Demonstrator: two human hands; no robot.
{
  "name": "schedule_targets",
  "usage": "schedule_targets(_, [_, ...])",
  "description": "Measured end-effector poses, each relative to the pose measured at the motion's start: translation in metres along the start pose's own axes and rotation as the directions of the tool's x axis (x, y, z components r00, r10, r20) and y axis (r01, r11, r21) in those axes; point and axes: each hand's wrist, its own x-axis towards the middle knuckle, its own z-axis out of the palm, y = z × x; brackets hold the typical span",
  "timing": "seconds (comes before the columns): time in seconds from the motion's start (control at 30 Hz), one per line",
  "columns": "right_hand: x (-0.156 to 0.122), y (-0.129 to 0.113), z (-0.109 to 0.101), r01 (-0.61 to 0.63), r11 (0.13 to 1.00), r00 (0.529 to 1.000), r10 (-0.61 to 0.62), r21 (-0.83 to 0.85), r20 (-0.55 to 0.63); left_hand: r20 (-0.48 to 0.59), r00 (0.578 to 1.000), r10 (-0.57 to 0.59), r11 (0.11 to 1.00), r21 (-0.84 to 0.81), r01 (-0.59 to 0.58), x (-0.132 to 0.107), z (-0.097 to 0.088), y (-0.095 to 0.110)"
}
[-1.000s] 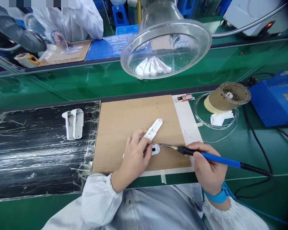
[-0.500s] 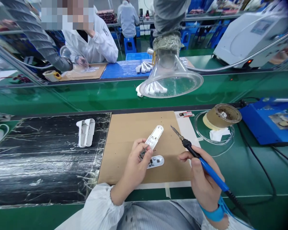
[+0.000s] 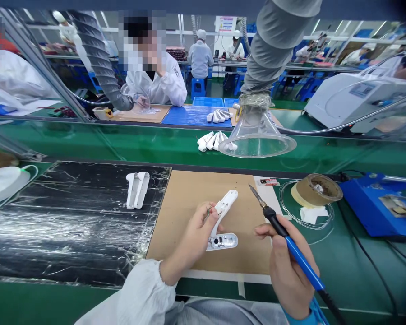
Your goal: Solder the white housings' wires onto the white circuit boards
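My left hand [image 3: 201, 228] is closed on a white plastic housing [image 3: 226, 204], pinching it with thin dark and red wires near the fingertips. Just below lies a second white shell [image 3: 227, 241] with dark parts inside; whether the two pieces are joined is hidden by the hand. In my right hand [image 3: 291, 266] is a soldering iron [image 3: 292, 247] with a blue and black handle, gripped like a pen. Its metal tip points up and left, apart from the housing, over the right side of the cardboard sheet [image 3: 186, 194].
Two white shells [image 3: 137, 190] rest on the black wrapped surface [image 3: 71, 221] at left. A tape-like roll [image 3: 320, 187], coiled solder wire [image 3: 287, 198] and blue soldering station [image 3: 379, 203] stand at right. A clear fume hood [image 3: 259, 140] hangs ahead; a co-worker [image 3: 155, 76] sits opposite.
The view has tilted up, showing more of the room. My left hand has turned the white housing, so its side shows now. The soldering iron stays in my right hand.
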Motion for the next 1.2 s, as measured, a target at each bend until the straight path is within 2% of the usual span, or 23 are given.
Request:
schedule_targets(0.17, [0.012, -0.008, 0.024, 0.109, 0.993, 0.993, -0.111, -0.049, -0.027, 0.078, 0.982, 0.173, 0.984, 0.037, -0.176, -0.001, 0.010, -0.002])
schedule_targets(0.23, [0.016, -0.010, 0.031, 0.117, 0.988, 0.993, -0.117, -0.100, 0.006, 0.094, 0.969, 0.229, 0.970, 0.056, -0.235, -0.001, 0.014, -0.002])
schedule_targets(0.43, [0.018, -0.019, 0.042, 0.129, 0.984, 0.985, -0.112, -0.122, 0.134, 0.036, 0.911, 0.410, 0.880, 0.247, -0.406, -0.004, 0.020, 0.001])
schedule_targets(0.7, [0.016, -0.022, 0.045, 0.105, 0.992, 0.983, -0.093, -0.063, 0.161, 0.035, 0.841, 0.541, 0.775, 0.367, -0.514, -0.008, 0.028, -0.005])
schedule_targets(0.9, [0.013, -0.017, 0.046, 0.106, 0.993, 0.988, -0.099, -0.054, 0.118, 0.037, 0.829, 0.559, 0.782, 0.310, -0.541, -0.010, 0.029, -0.005])
schedule_targets(1.2, [0.009, -0.022, 0.053, 0.046, 0.998, 0.997, -0.043, -0.036, 0.063, -0.077, 0.800, 0.596, 0.776, 0.314, -0.548, -0.011, 0.039, -0.011])
